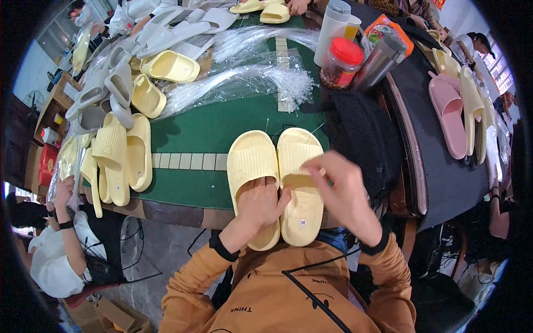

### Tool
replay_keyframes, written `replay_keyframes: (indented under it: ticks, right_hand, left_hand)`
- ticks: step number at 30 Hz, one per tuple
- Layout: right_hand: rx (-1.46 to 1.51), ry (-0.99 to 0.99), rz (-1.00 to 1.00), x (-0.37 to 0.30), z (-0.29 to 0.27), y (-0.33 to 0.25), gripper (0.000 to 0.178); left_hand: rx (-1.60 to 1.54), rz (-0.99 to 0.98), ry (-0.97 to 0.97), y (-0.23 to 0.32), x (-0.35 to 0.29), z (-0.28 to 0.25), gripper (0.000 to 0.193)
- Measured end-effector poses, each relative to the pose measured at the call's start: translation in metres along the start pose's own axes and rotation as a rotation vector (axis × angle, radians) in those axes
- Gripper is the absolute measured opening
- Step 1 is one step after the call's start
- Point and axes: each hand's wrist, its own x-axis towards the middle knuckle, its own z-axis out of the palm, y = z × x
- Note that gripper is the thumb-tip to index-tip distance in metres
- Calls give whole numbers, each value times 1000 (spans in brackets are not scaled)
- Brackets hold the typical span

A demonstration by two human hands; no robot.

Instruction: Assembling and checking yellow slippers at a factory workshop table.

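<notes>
A pair of pale yellow slippers stands before me, soles side by side and toes pointing away. My left hand [256,206] has its fingers tucked under the strap of the left slipper [251,158], its thumb reaching to the inner edge of the right slipper [302,208]. Beside that slipper's strap, my right hand [345,180] is closed, thumb and fingertips drawn together at the strap's edge. Whatever is between them is too small to make out. Thin clear strands show near the toes.
Bundles of clear plastic strands [244,83] lie across the green table top [189,191]. Yellow slippers [114,150] and grey slippers [172,33] pile up left and behind. A red-lidded jar [340,64], steel flask [380,61] and black bag [363,130] stand right. Other people sit around.
</notes>
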Motion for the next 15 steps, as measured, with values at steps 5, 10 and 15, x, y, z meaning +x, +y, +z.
replay_keyframes:
  ticks: [5, 10, 15]
  right_hand:
    - [-152, 81, 121, 34, -2, 61, 23]
    - [-26, -8, 196, 60, 22, 107, 31]
    - [86, -93, 208, 101, 33, 100, 33]
  left_hand:
    - [-10, 129, 269, -4, -2, 8, 52]
    - [15, 112, 194, 0, -1, 6, 50]
    - [63, 77, 133, -2, 0, 6, 49]
